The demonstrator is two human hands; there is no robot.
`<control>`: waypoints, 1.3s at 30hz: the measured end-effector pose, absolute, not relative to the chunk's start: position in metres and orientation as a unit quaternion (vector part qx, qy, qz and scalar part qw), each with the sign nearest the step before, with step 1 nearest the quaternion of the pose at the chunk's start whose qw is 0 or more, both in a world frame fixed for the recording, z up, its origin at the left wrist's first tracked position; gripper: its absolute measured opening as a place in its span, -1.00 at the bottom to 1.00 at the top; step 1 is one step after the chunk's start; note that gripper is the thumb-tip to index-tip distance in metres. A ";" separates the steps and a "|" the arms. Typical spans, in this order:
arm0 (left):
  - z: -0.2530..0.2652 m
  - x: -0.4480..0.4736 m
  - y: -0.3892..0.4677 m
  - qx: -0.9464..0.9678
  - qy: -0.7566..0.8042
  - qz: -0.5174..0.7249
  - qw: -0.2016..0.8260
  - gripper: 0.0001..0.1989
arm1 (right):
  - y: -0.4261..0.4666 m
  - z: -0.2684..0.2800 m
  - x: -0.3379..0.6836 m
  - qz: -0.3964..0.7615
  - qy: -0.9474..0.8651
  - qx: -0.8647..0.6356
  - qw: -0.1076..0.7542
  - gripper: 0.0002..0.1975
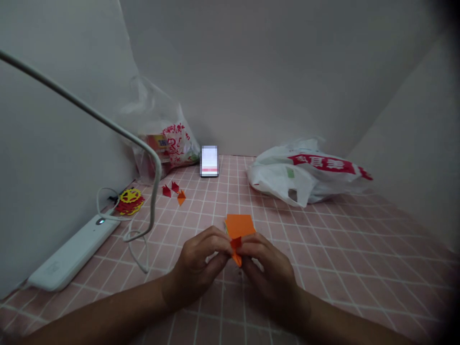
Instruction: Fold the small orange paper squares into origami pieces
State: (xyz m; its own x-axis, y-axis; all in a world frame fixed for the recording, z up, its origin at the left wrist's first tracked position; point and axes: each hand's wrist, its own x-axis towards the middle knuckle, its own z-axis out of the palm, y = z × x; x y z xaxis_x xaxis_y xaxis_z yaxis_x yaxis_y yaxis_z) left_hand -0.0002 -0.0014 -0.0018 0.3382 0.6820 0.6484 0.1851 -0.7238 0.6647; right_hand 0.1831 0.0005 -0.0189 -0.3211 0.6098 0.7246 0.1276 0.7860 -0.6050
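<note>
Between the fingertips of both hands is a small folded piece of orange paper (pixel 236 251), its lower end narrowing to a point. My left hand (pixel 201 263) pinches its left side, thumb below and fingers above. From the other side my right hand (pixel 268 268) pinches it the same way. Just beyond the fingers lies a stack of square paper (pixel 240 225) with an orange sheet on top, partly covered by the hands. Farther off to the left sit a small folded orange paper piece (pixel 181 197) and two small red folded pieces (pixel 166 190).
A white power strip (pixel 75 251) and a looping pale cable (pixel 156 191) occupy the left. Red and yellow cutouts (pixel 130 199) lie by the wall. At the back are a clear plastic bag (pixel 161 139), a lit phone (pixel 209 161) and a white plastic bag (pixel 305 172).
</note>
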 end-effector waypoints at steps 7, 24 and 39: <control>-0.002 0.001 -0.001 0.756 0.332 0.487 0.286 -0.81 | 0.001 -0.020 0.183 0.211 -0.778 -0.252 0.535 -0.75; -0.005 0.000 -0.003 0.779 0.369 0.467 0.199 -0.81 | 0.001 -0.022 0.182 0.225 -0.773 -0.299 0.513 -0.78; -0.002 0.000 -0.001 0.807 0.326 0.477 0.125 -0.84 | 0.001 -0.019 0.182 0.214 -0.768 -0.298 0.525 -0.83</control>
